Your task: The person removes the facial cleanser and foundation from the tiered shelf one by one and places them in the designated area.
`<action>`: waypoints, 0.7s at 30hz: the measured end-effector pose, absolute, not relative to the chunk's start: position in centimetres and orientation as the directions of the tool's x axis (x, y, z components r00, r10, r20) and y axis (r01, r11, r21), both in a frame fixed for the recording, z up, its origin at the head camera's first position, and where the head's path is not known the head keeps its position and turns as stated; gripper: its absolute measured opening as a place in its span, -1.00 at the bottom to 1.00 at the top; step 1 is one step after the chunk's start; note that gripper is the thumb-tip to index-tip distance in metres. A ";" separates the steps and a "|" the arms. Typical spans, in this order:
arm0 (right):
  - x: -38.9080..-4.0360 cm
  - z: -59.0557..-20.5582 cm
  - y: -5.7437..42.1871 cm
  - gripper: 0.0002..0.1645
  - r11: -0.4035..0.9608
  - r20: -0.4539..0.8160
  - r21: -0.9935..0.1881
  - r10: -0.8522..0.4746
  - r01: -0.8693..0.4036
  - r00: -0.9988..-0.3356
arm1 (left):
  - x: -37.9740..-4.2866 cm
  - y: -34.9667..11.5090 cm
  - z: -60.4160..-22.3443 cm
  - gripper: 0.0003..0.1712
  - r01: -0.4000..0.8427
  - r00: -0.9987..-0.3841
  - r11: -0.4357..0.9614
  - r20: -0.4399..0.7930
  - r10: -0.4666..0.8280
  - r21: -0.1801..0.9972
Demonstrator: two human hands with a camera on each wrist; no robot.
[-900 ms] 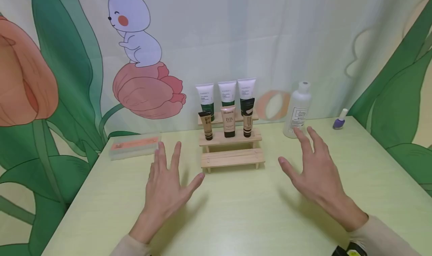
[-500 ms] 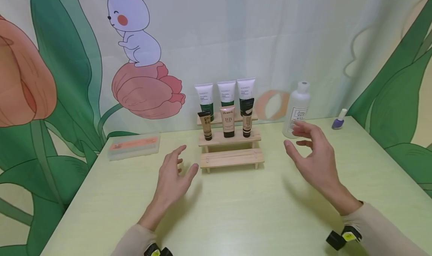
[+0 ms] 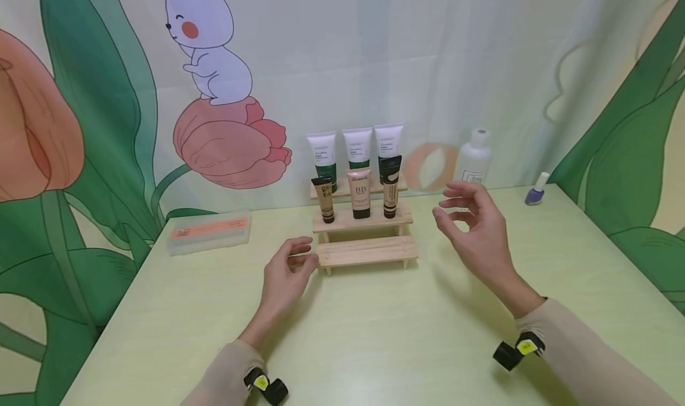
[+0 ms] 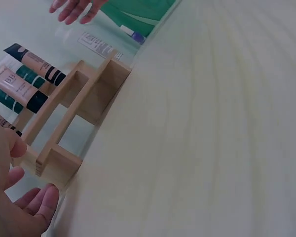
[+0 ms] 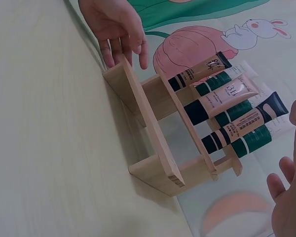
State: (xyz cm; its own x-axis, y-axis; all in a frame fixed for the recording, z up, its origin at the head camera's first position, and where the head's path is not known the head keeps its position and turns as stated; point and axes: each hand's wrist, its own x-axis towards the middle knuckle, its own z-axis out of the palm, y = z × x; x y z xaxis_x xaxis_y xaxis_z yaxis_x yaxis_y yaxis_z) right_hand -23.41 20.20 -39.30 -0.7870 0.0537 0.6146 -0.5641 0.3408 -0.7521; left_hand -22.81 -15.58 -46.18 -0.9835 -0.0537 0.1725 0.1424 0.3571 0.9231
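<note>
A wooden three-tier stand (image 3: 369, 252) holds three white-and-green tubes (image 3: 356, 147) at the back. On its middle tier stand a small gold tube with a black top (image 3: 326, 201), a pink BB cream tube (image 3: 360, 193) and a beige-and-black tube (image 3: 390, 189); the lowest tier is bare. My left hand (image 3: 286, 275), fingers loosely bent, has its fingertips right at the stand's left end. To the right of the stand my right hand (image 3: 476, 233) hovers with relaxed, bent fingers and nothing in them. It hides the lower part of a white bottle (image 3: 473, 159).
A flat translucent box with an orange label (image 3: 210, 230) lies at the table's back left. At the back right stands a purple nail polish bottle with a white cap (image 3: 537, 190). A printed curtain (image 3: 332, 55) hangs behind the table (image 3: 369, 334).
My left hand has moved right to the stand's left end. My right hand has gone forward, then left toward the stand. The spread fingers of both hands have bent.
</note>
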 end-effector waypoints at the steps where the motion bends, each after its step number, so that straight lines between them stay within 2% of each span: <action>1: -23.6 -39.3 20.0 -0.39 0.333 0.609 -0.758 0.054 -0.560 -0.792 | -22.9 -15.6 -46.3 -0.54 0.140 -0.984 0.343 0.169 -0.056 0.929; 9: -25.5 -39.6 18.8 -0.43 0.242 0.571 -0.803 0.047 -0.545 -0.820 | -23.3 -15.6 -46.8 -0.59 0.123 -0.989 0.268 0.141 -0.046 0.956; 21: -28.2 -40.4 16.8 -0.43 0.159 0.519 -0.847 0.035 -0.508 -0.854 | -23.9 -15.7 -47.4 -0.74 0.115 -0.990 0.277 0.133 -0.044 0.954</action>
State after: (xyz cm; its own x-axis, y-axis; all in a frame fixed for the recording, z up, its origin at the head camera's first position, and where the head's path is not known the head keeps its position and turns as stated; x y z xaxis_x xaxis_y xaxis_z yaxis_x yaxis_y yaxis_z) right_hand -28.22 16.79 -40.43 -0.8541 0.0348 0.5189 -0.5079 0.1592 -0.8466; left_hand -23.92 -15.74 -47.41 -0.9902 -0.0443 0.1327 0.1154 0.2770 0.9539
